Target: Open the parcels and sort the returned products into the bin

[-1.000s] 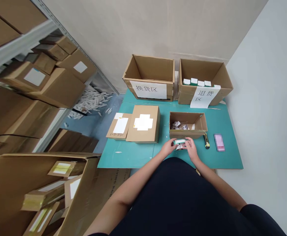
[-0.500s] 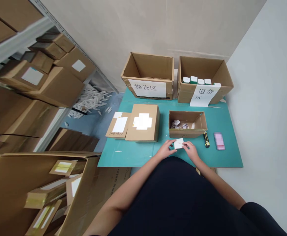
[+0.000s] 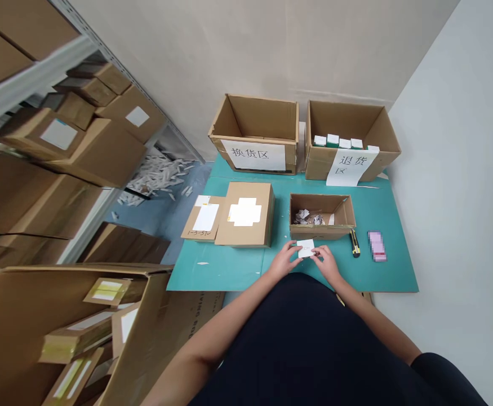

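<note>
A small white box (image 3: pixel 306 248) with faint print on top is held between both hands near the front of the table. My left hand (image 3: pixel 284 261) grips its left side, thumb and fingers curled at the edge. On the other side, my right hand (image 3: pixel 326 263) pinches the right edge. Just behind the white box stands an open cardboard box (image 3: pixel 320 232) with crumpled scraps inside. A black and yellow utility knife (image 3: pixel 355 243) lies to the right of it, and a blurred pink item (image 3: pixel 377 246) lies further right.
Two larger open cartons, one (image 3: pixel 253 155) with a paper sign and one (image 3: pixel 351 163) holding several white-and-green boxes, stand at the back of the green table (image 3: pixel 229 270). Closed cardboard boxes (image 3: pixel 246 234) sit at left. A big carton of parcels (image 3: pixel 145 316) and a loaded shelf (image 3: pixel 72 51) flank the left side.
The white box has shifted very slightly left and turned a little in the hands. My right hand's fingers have moved along its right edge. The view has tilted slightly.
</note>
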`<state>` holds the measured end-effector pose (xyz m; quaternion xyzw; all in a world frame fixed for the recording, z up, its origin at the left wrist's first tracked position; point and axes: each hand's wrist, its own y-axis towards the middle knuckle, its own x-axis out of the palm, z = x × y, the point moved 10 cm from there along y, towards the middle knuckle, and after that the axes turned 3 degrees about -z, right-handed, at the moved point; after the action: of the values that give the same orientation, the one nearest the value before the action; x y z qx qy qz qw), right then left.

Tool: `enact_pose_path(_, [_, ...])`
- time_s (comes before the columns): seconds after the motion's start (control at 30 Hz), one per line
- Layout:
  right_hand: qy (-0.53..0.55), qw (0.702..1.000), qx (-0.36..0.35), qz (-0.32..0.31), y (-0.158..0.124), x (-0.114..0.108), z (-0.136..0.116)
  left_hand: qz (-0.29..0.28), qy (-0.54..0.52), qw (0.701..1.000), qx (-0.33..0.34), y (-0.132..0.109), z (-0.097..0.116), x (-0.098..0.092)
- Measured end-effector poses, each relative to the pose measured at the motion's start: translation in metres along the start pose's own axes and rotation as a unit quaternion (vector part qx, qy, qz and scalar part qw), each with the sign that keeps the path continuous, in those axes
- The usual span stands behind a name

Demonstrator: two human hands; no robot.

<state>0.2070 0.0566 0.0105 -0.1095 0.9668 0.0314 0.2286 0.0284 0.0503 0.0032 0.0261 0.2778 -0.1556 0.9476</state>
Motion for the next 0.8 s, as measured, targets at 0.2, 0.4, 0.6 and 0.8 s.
enact_pose_path(0.2, [-0.035, 0.999, -0.031, 0.002, -0.007, 0.001, -0.009, -0.023, -0.002, 1.0, 0.012, -0.001, 0.001, 0.004])
enact_pose_path(0.4, [-0.074, 0.996, -0.048, 0.012, -0.009, 0.002, -0.009, -0.023, 0.006, 1.0, 0.013, -0.001, 0.003, 0.008])
enact_pose_path(0.6, [-0.119, 0.991, -0.06, 0.015, -0.014, 0.008, -0.001, -0.026, 0.013, 0.999, 0.025, -0.001, 0.005, 0.007])
enact_pose_path(0.8, [-0.11, 0.991, -0.072, -0.004, -0.02, 0.011, 0.0, -0.022, 0.011, 0.999, 0.022, -0.004, 0.003, 0.008])
